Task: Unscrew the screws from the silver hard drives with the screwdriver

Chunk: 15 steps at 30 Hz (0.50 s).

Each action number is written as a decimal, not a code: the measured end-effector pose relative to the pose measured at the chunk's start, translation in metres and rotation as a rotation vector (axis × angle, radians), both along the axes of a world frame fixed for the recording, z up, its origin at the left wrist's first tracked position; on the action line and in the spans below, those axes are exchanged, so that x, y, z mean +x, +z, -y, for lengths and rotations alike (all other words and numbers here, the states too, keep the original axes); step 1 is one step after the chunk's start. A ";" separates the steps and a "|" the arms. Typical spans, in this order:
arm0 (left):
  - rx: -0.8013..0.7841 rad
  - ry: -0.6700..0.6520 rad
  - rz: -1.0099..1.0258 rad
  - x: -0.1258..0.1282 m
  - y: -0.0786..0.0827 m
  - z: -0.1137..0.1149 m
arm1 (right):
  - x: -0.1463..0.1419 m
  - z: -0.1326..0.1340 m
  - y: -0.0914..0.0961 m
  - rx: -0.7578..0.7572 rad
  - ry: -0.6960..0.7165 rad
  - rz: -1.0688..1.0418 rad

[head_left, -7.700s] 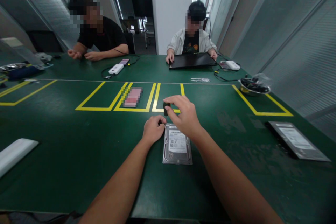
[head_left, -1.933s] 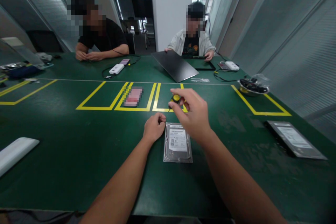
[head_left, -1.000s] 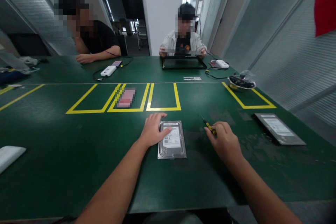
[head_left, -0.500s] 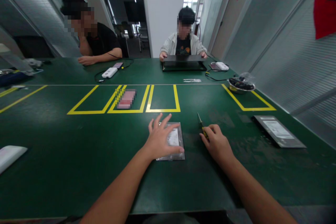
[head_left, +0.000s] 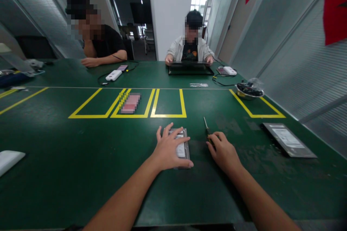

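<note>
My left hand lies over a hard drive on the green table, fingers spread across it and the thumb by its near right corner. The drive has a white label and a silver edge; the hand covers much of its left side. To the right, my right hand rests on the table, its fingers closed round the handle of a screwdriver. The handle is mostly hidden, and the thin metal shaft points away from me.
A larger flat grey unit with a white label lies at right. Beyond are yellow tape outlines, a pink phone-like object and a bowl of dark parts. Across the table sit two people, one holding a black panel.
My left hand has settled over the hard drive, covering more of its left side. My right hand still has the screwdriver. The person opposite has lowered the black panel.
</note>
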<state>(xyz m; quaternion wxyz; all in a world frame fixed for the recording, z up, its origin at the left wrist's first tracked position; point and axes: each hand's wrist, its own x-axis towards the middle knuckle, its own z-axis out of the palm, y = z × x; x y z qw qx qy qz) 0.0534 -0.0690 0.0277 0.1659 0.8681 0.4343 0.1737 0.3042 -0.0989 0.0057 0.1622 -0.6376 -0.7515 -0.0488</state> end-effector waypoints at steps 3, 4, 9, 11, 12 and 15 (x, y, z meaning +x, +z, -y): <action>0.004 0.006 0.015 0.000 -0.001 0.000 | -0.001 0.000 0.002 -0.009 0.009 -0.049; 0.006 0.009 0.019 0.000 -0.001 -0.001 | -0.002 0.000 0.002 -0.013 0.011 -0.058; 0.009 0.027 0.023 0.004 -0.002 -0.002 | -0.006 0.002 0.002 -0.026 0.035 -0.063; 0.013 0.033 0.029 0.006 -0.002 -0.004 | -0.007 0.003 0.001 -0.020 0.054 -0.066; 0.014 0.035 0.033 0.007 -0.002 -0.005 | -0.008 0.004 0.001 -0.017 0.065 -0.071; 0.015 0.033 0.041 0.009 -0.002 -0.007 | -0.008 0.007 0.004 -0.028 0.089 -0.116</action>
